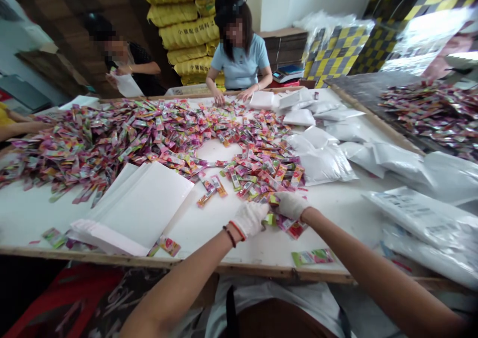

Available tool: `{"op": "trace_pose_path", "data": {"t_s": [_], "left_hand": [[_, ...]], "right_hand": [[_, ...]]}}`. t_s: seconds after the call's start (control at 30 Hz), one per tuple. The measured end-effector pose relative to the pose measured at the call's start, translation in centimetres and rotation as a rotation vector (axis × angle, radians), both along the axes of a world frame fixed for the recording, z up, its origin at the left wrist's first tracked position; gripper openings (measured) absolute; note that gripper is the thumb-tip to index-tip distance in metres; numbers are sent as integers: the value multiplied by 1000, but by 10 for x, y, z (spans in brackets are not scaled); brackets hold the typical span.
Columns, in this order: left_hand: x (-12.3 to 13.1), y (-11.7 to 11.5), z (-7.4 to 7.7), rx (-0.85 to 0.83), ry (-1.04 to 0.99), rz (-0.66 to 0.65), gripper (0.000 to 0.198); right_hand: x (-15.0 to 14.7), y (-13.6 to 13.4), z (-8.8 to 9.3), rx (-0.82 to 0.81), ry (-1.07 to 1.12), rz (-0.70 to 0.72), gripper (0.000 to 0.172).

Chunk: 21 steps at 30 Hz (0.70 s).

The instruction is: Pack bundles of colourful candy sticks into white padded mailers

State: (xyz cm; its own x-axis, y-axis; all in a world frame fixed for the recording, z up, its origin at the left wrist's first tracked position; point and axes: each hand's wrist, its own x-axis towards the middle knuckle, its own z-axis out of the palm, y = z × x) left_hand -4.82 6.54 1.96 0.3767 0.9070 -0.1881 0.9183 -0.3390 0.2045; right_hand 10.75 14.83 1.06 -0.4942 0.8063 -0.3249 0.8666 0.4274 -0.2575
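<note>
My left hand point(251, 218), in a white glove with a red-edged cuff, is closed at the near edge of a heap of small colourful sachets point(261, 164). A green-ended sachet point(270, 220) shows at its fingertips. Close beside it, my right hand point(293, 205), also gloved, curls its fingers over sachets at the heap's edge. Its fingertips are partly hidden. Below the right hand lie red and purple sachets point(293, 228). One loose green and pink sachet point(312, 257) rests near the table's front edge.
White flat bags point(145, 203) are stacked at the left. Filled white pouches point(324, 164) line the right side, with plastic-wrapped packs point(421, 218) nearer. Across the table point(216, 228), a person in light blue point(241, 61) handles sachets; another person point(130, 64) holds a white bag.
</note>
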Motion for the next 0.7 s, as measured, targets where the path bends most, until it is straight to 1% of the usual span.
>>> {"op": "trace_pose_path", "data": {"t_s": [0.07,0.1,0.17,0.23,0.27,0.33,0.4,0.43,0.5,0.53,0.6,0.63,0.7], "left_hand": [[13,3,-9,-20,82,-9,36],[15,2,-11,-14,104,-2,32],[11,-3,-11,37,92,-3,27],[1,-9,-5,91,10,14,27],[-5,-11,-1,86,-57,59,28],[-14,-12,4,31,-227,225,33],[-16,-5,5,-14,-397,403,36],[-14,0,4,-17,-459,460,36],[-4,13,-1,-7,-496,511,34],[3,20,-4,-5,-467,528,33],[16,32,-10,0,-330,562,36],[21,36,-12,-8,-245,572,39],[27,42,-14,-41,-107,570,39]], "right_hand": [[-7,-3,0,-4,-14,32,18],[-8,-3,1,-4,-19,45,17],[-4,-2,8,1,-9,52,18],[10,1,20,19,12,31,20],[20,4,26,28,34,12,21],[43,8,39,26,115,-67,21],[66,12,46,-22,208,-202,22],[75,13,46,-59,237,-275,24],[88,13,39,-99,215,-387,30],[92,13,32,-91,173,-415,34],[93,12,16,-45,57,-437,38],[91,12,8,-26,5,-443,38],[88,12,-4,-28,-51,-448,31]]}}
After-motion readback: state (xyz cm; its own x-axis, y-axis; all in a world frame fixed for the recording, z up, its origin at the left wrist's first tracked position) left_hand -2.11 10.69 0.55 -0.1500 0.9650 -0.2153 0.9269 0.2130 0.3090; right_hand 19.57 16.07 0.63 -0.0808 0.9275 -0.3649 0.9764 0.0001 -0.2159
